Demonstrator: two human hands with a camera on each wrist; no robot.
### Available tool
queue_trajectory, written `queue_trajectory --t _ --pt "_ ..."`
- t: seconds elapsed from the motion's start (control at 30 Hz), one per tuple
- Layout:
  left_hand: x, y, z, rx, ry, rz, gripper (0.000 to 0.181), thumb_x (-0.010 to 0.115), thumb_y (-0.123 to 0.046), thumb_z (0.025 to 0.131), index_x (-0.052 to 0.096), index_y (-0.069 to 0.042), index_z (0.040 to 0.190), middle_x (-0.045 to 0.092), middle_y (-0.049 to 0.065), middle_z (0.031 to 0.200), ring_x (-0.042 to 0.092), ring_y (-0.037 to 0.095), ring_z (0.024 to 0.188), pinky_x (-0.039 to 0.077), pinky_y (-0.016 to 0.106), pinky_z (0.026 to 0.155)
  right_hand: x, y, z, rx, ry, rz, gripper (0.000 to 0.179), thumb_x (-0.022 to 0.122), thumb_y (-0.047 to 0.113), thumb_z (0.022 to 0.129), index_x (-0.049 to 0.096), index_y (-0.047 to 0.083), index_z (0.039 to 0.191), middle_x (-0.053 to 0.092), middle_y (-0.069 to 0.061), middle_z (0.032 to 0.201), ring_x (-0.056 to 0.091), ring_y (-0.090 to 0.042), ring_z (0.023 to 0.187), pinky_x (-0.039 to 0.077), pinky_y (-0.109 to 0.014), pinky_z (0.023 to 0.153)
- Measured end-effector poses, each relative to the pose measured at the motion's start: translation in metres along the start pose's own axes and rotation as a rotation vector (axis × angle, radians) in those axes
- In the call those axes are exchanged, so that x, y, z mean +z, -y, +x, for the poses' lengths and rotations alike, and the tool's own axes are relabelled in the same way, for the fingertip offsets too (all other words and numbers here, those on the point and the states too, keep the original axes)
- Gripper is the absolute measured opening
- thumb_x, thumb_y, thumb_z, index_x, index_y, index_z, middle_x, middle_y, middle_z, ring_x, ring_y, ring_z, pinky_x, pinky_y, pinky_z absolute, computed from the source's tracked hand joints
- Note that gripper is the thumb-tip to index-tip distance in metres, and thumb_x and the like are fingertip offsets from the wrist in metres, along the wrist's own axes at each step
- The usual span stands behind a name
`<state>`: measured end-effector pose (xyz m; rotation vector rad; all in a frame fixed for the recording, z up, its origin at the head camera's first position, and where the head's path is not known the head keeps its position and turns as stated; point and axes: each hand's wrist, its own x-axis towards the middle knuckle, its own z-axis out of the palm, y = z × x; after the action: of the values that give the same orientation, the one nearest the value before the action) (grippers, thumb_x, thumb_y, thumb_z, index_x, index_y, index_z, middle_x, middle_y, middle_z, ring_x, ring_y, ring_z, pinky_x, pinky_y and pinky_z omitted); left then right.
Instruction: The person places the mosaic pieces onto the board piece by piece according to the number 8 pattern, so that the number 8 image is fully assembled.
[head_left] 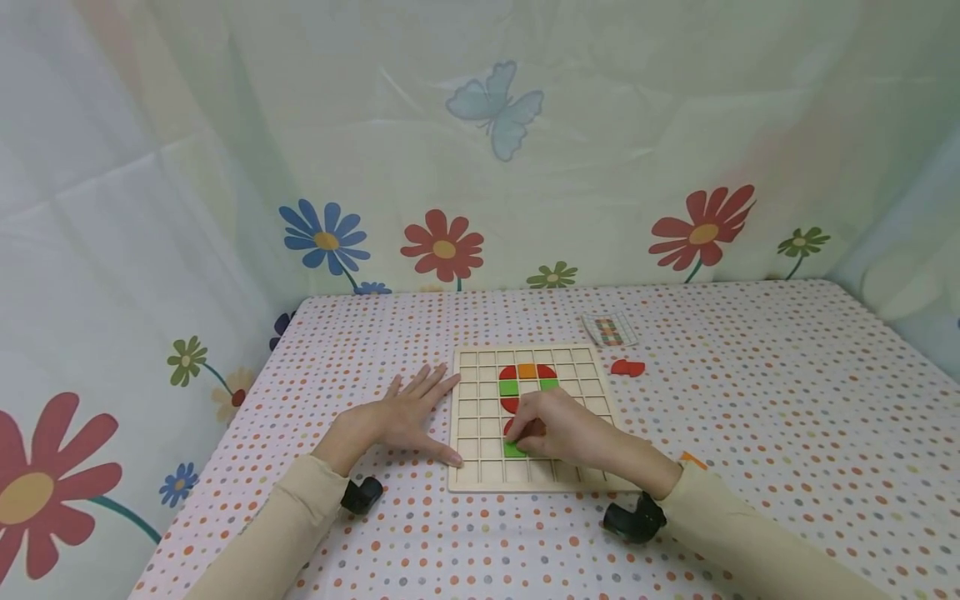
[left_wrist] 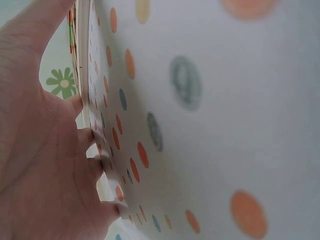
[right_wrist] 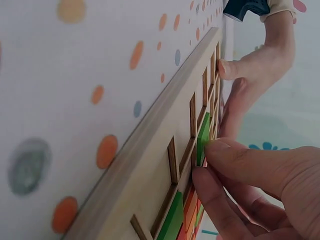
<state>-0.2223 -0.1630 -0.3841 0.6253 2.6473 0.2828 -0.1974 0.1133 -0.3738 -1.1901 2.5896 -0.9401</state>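
Note:
A wooden grid board point(head_left: 467, 477) lies flat on the table with red, orange and green tiles in some cells. The left hand point(head_left: 411, 417) is spread at the board's left side, thumb and index fingertip touching its edge. Over the lower middle of the grid, the right hand point(head_left: 566, 427) has bent fingers, with thumb and a fingertip at a green tile point(right_wrist: 202, 136). That tile point(head_left: 513, 450) sits at a cell of the board; whether it is fully seated cannot be told. A second green tile point(right_wrist: 172, 217) stands nearby. The right hand partly covers the coloured tiles behind it.
A small printed pattern card point(head_left: 609, 330) lies beyond the board's upper right corner. Red rounded pieces point(head_left: 627, 367) lie right of the board. An orange piece point(head_left: 693, 460) shows beside the right forearm. Dotted cloth point(head_left: 420, 550) covers the table, with a flowered curtain behind.

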Motion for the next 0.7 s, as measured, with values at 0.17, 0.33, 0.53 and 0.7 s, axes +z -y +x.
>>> queue_trajectory --t 0.17,0.33,0.53,0.7 --pt "-0.001 0.001 -0.001 0.017 0.0 -0.007 0.121 0.08 -0.065 0.083 0.011 -0.016 0.17 0.0 0.011 0.176 -0.001 0.033 0.162 0.005 0.064 0.127 -0.004 -0.003 -0.008 0.018 -0.008 0.022 0.014 0.083 -0.004 0.086 0.082 0.008 0.092 0.069 0.006 0.089 0.064 -0.002 0.081 0.058 -0.022 0.072" --pt "0.0 0.002 0.0 0.019 -0.003 -0.023 0.122 0.08 -0.065 0.083 0.011 -0.016 0.17 -0.001 0.011 0.176 -0.002 0.033 0.162 0.004 0.064 0.126 -0.017 -0.006 -0.025 0.069 -0.029 0.012 0.013 0.082 -0.002 0.088 0.081 0.011 0.092 0.069 0.008 0.089 0.064 -0.003 0.082 0.058 -0.023 0.074" --pt "-0.001 0.001 0.0 0.021 0.001 -0.031 0.122 0.08 -0.065 0.083 0.01 -0.017 0.17 -0.002 0.01 0.176 -0.003 0.033 0.162 0.003 0.064 0.126 -0.051 -0.021 -0.047 0.193 -0.08 -0.061 0.01 0.08 0.002 0.091 0.081 0.012 0.094 0.069 0.008 0.091 0.064 -0.01 0.086 0.059 -0.027 0.076" --pt "0.0 0.002 -0.001 0.024 -0.001 -0.015 0.122 0.08 -0.065 0.083 0.01 -0.016 0.17 -0.001 0.011 0.176 -0.002 0.033 0.162 0.004 0.064 0.126 -0.084 -0.051 -0.055 0.245 -0.136 -0.168 0.01 0.082 -0.001 0.087 0.081 0.005 0.095 0.07 -0.001 0.092 0.067 -0.018 0.084 0.061 -0.034 0.073"
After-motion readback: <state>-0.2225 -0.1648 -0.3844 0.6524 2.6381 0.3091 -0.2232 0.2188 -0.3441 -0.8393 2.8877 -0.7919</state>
